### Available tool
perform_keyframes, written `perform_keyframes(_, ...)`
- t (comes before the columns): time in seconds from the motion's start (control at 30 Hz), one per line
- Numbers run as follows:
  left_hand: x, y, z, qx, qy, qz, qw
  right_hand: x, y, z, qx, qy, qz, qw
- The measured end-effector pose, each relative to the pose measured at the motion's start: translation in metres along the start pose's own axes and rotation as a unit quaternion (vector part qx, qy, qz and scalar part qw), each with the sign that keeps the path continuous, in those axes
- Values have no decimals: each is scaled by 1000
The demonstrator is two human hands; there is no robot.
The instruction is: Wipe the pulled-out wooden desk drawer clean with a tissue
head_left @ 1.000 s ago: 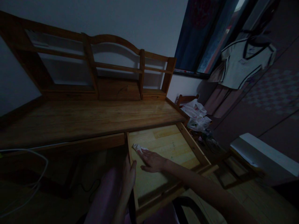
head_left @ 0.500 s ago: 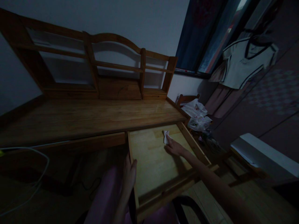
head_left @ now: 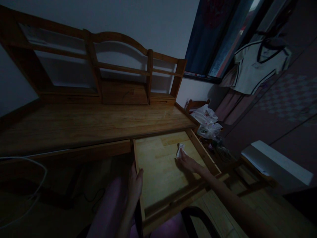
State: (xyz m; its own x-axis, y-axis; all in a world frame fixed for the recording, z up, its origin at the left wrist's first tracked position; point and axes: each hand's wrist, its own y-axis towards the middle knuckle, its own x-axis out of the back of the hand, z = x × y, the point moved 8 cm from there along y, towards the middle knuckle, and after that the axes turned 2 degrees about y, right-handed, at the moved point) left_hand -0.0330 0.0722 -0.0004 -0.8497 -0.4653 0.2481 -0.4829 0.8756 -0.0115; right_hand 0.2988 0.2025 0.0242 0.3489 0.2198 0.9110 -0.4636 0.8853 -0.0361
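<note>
Right hand (head_left: pixel 187 162): closed on a crumpled white wad (head_left: pixel 181 149), cloth or paper, cannot tell which. Wad at the fingertips, on the floor of the open drawer (head_left: pixel 156 185), right of its middle and toward the far end. Back of hand upward, wrist low, shadow on the wood just beside. Right forearm (head_left: pixel 223 189) enters from lower right, slants up and left over the drawer's front panel, near its right end.

Left hand (head_left: pixel 135 185): gripping the drawer's left side wall, thumb upright along the top edge, the other fingers mostly hidden on the outer side. Left forearm (head_left: pixel 126 213) rises steeply from the bottom edge, beside a leg in pinkish cloth (head_left: pixel 107 208).

Drawer juts from under the desk top (head_left: pixel 106 122), toward the wearer. Hands well apart: left nearer the body, right reaching farther out
</note>
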Motion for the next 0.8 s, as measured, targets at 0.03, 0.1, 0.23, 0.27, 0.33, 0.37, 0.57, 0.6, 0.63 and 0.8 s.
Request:
perform_keyframes(0.03, 0, 0, 0, -1, -1, 1, 1000, -5, 1, 13, 12, 4, 6, 1000)
perform_keyframes(0.1, -1, 0, 2, -2, -3, 3, 1000, -14, 5, 38, 36, 11, 21, 999)
perform_keyframes(0.23, -2, 1, 4, -6, -5, 4, 1000, -25, 20, 87, 100, 19, 42, 994)
perform_keyframes(0.27, -2, 1, 3, -8, -6, 5, 1000, -27, 25, 99, 113, 19, 46, 992)
perform_keyframes(0.33, -2, 1, 2, -12, -9, 4, 1000, -34, 34, 120, 129, 17, 54, 990)
perform_keyframes(0.37, -2, 1, 1, -14, -10, 4, 1000, -39, 38, 131, 136, 14, 57, 989)
perform_keyframes(0.57, -1, 0, -6, -18, -1, 7, 1000, -62, 49, 196, 267, -24, 47, 962)
perform_keyframes(0.6, -1, 0, -6, -20, -1, 7, 1000, -64, 48, 203, 284, -28, 46, 957)
perform_keyframes(0.63, -1, 0, -7, -20, 0, 6, 1000, -66, 47, 207, 294, -31, 48, 954)
perform_keyframes(0.8, 0, -2, -10, -27, 1, 5, 1000, -65, 32, 212, 317, -32, 65, 946)
